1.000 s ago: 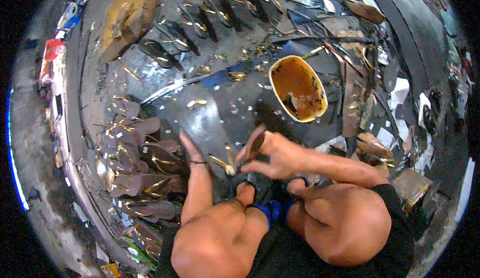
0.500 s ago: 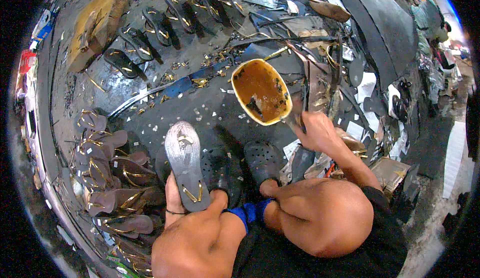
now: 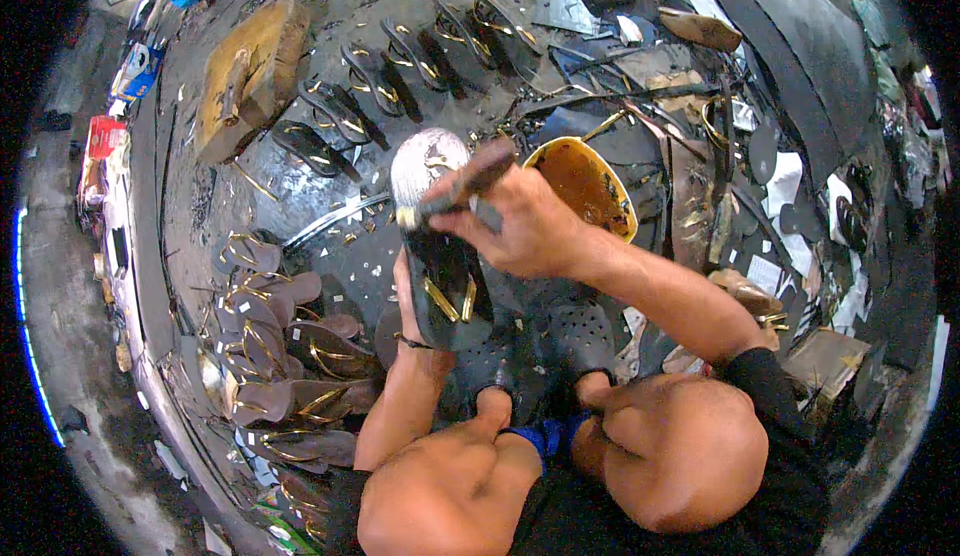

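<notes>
Left hand (image 3: 408, 301): fingers wrapped under the sandal sole (image 3: 432, 226), raised since a moment ago.
Right hand (image 3: 525, 231): clenched on glue brush (image 3: 455, 191), back from the glue bowl (image 3: 582, 186) (freshly dipped, probably), now on the sole.

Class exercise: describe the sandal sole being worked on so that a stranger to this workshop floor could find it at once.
Start at the yellow bowl of brown glue in the middle of the littered floor. Just left of it, the left hand holds up a sandal sole while the right hand draws a brush across it. Unlike the soles lying on the floor, it alone is lifted and brushed.
</notes>
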The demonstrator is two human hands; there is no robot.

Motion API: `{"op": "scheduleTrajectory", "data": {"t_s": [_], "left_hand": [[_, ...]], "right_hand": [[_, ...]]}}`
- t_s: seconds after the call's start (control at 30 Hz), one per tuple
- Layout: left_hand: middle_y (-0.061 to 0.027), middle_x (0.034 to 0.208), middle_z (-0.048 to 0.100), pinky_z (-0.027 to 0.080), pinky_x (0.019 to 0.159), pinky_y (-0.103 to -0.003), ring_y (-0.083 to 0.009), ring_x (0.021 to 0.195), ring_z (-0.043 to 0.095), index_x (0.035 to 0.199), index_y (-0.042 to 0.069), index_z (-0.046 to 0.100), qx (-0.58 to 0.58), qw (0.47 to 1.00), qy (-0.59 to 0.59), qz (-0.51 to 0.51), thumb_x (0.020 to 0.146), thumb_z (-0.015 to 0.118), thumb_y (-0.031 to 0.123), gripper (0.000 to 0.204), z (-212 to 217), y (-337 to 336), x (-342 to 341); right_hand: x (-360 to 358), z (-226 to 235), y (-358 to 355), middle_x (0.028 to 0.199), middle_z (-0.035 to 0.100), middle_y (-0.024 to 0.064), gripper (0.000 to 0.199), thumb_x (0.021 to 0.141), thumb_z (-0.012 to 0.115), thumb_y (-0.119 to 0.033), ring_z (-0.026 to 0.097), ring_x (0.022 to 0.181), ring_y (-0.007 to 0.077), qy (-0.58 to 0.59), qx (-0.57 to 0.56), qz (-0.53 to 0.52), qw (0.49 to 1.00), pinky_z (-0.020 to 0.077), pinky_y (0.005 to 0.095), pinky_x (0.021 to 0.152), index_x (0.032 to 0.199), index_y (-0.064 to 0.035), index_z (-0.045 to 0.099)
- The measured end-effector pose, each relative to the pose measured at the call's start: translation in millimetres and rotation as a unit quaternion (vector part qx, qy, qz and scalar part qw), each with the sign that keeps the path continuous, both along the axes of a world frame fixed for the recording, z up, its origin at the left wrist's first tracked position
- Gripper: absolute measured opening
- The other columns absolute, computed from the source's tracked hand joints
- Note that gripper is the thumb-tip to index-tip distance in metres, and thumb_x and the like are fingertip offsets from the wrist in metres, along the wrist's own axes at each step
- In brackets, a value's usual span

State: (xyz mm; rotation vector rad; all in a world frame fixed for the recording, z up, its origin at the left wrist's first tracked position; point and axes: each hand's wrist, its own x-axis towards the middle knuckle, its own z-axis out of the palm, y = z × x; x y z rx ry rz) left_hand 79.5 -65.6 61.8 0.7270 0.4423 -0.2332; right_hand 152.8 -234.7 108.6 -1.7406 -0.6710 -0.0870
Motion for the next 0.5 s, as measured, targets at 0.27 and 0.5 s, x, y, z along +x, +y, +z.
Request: {"op": "scheduleTrajectory", "data": {"t_s": [0.27, 0.5], "left_hand": [[-0.0109, 0.118, 0.065, 0.055, 0.088, -0.044, -0.0266, 0.102, 0.065, 0.129, 0.007, 0.057, -0.140, 0.986, -0.062, 0.062, 0.101, 0.037, 0.050, 0.055, -1.1, 40.2, 9.8], [-0.0107, 0.114, 0.066, 0.055, 0.086, -0.043, -0.0267, 0.097, 0.066, 0.125, 0.007, 0.058, -0.134, 0.983, -0.086, 0.087, 0.102, 0.037, 0.047, 0.051, -0.8, 51.3, 17.2]], "right_hand": [[-59.4, 10.5, -15.8, 0.096, 0.068, 0.0100, 0.035, 0.081, 0.071, -0.008, 0.066, 0.091, 0.0245, -0.094, 0.062, 0.145, 0.983, 0.0490, 0.0403, 0.080, 0.116, -0.0067, 0.068], [-91.6, 6.2, -6.2, 0.094, 0.067, 0.0080, 0.026, 0.081, 0.072, -0.011, 0.064, 0.085, 0.0253, -0.002, 0.020, 0.195, 0.981, 0.0446, 0.0383, 0.069, 0.107, -0.0124, 0.068]]}}
